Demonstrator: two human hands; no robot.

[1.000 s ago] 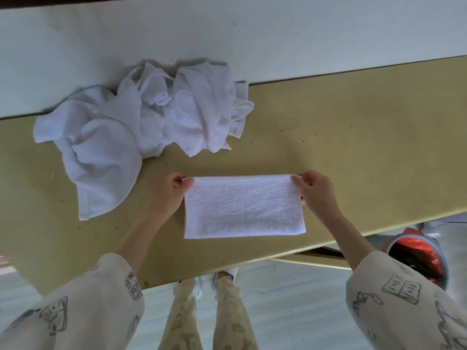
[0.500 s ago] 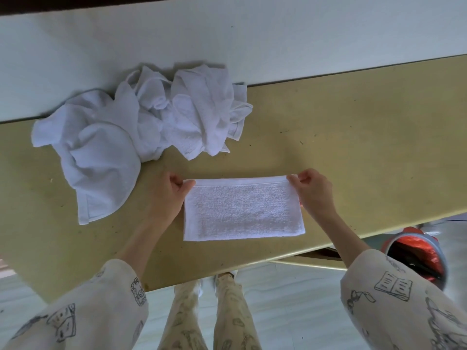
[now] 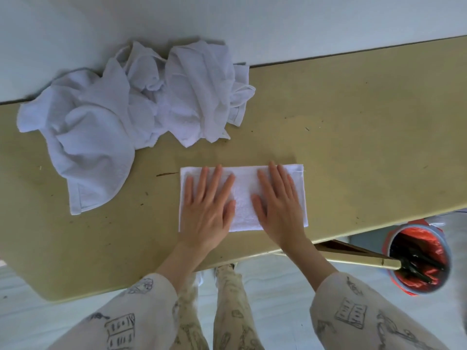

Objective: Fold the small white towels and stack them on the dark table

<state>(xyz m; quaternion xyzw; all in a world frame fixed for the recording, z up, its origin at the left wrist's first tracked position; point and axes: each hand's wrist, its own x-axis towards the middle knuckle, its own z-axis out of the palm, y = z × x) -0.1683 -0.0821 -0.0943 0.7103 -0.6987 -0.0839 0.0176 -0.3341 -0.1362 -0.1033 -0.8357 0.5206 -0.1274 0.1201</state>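
A small white towel [image 3: 243, 198], folded into a long rectangle, lies flat near the front edge of the olive-yellow table [image 3: 353, 137]. My left hand [image 3: 206, 205] presses flat on its left half with straight, spread fingers. My right hand [image 3: 278, 203] lies flat on its right half the same way. A crumpled pile of several white towels [image 3: 131, 107] sits at the back left of the table, apart from the folded one.
A white wall [image 3: 227, 21] runs along the table's far edge. Below the table's front right edge stands a round bin [image 3: 419, 258] lined with red plastic, with a table leg beside it. My legs stand on the pale floor under the table.
Both hands have let go of the towel's far corners and moved inward. They now lie flat on top of the folded towel.
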